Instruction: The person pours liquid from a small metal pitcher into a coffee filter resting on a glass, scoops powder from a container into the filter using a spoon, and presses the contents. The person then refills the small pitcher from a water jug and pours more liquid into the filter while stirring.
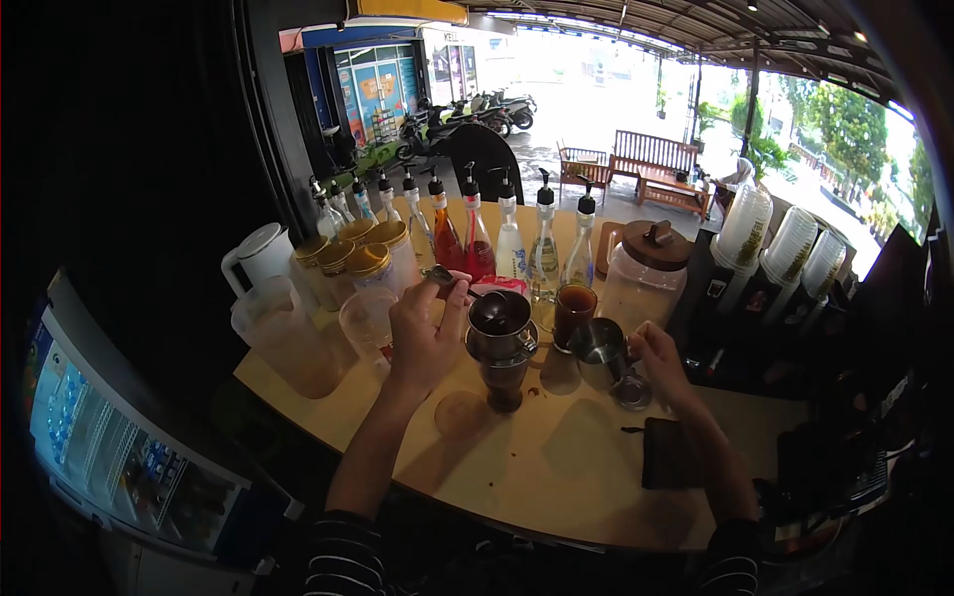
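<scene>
Dripper (497, 346) first, since everything sits around it: it's perched upright on top of a glass (505, 389), so the pair makes one vertical stack on the counter (517, 472). Looks like dark stuff inside the dripper, but can't tell if it's liquid or grounds.

Left hand (425, 333) is easily the nearer one, just off the dripper's left side, fingers pinched on a thin spoon (438, 274). That spoon runs sideways, across the stack's long axis, with one end pointing right toward the dripper's open top. Can't really tell if it touches the rim.

Right hand (664, 363) is over to the right, closed on the handle of a metal cup (599, 343). The cup is between that hand and the dripper, mouth visible from up here, not touching the stack. So hands are apart, one on each side, with the stack between them, closer to the left.

Nearby, a mug of dark drink (574, 316) is right behind the metal cup, a black cloth (671, 452) lies on the near side of the right hand, and pump bottles (509, 248) line up behind the dripper.
</scene>
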Action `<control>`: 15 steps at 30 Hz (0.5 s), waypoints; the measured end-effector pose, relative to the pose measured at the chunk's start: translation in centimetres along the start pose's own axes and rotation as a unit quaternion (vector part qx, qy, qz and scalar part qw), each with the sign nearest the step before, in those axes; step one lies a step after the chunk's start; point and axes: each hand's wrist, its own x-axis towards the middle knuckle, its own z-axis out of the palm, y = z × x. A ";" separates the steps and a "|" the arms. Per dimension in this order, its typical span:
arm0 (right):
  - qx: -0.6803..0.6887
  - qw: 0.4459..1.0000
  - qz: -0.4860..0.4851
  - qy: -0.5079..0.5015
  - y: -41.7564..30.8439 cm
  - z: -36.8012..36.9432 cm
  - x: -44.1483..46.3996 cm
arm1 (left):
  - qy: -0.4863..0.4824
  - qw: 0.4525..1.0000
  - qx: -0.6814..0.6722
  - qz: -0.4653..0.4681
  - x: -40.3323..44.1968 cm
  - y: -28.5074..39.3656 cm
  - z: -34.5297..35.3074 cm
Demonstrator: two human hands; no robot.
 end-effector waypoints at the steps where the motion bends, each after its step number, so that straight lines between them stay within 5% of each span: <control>1: -0.004 1.000 -0.023 0.005 -1.1 0.0 0.6 | 0.002 1.000 -0.003 -0.008 0.0 0.0 -0.1; 9: -0.046 0.986 -0.157 -0.041 -10.1 1.4 6.0 | 0.011 0.999 -0.046 -0.009 -0.4 -1.7 -0.1; 15: -0.088 0.979 -0.168 -0.079 -12.1 3.7 9.9 | 0.026 0.999 -0.036 -0.010 -0.4 -2.4 0.1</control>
